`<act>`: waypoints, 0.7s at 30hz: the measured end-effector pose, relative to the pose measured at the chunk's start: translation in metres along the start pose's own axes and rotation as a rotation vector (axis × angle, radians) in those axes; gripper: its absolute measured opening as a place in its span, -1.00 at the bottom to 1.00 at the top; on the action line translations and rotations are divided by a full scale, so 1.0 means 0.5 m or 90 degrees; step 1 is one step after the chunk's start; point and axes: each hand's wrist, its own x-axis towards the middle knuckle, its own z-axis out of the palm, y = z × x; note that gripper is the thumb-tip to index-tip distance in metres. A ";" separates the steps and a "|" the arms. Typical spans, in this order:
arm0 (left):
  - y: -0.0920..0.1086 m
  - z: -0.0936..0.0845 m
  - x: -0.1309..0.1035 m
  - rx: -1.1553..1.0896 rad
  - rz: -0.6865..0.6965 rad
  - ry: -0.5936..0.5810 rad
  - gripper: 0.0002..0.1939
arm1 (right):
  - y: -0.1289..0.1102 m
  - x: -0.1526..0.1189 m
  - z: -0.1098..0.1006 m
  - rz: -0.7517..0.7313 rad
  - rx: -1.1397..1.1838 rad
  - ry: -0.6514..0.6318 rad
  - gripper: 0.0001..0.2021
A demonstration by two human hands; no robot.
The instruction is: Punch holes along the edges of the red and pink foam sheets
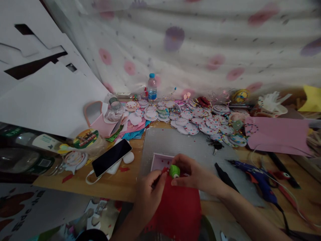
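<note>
Green piece (pixel 173 171) partly hidden by fingers (pixel 181 160)

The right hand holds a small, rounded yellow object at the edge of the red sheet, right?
The colour is wrong: the head view shows the right hand holding a small, rounded green object at the edge of the red sheet.

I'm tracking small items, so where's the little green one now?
In the head view, the little green item is below and slightly right of centre, held in the right hand by the red sheet.

Lime green gadget (pixel 174 171), plain red sheet (pixel 179 211), blue bottle cap (pixel 151 75), white curtain (pixel 195 63) with pink n purple flowers.
</note>
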 end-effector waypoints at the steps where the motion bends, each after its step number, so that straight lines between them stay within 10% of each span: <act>1: -0.001 0.001 0.000 0.005 0.004 -0.001 -0.69 | 0.000 0.000 -0.001 -0.003 -0.031 0.001 -0.61; 21: -0.010 0.000 0.001 0.036 0.013 0.006 -0.69 | -0.021 -0.007 -0.024 0.027 -0.156 -0.015 -0.75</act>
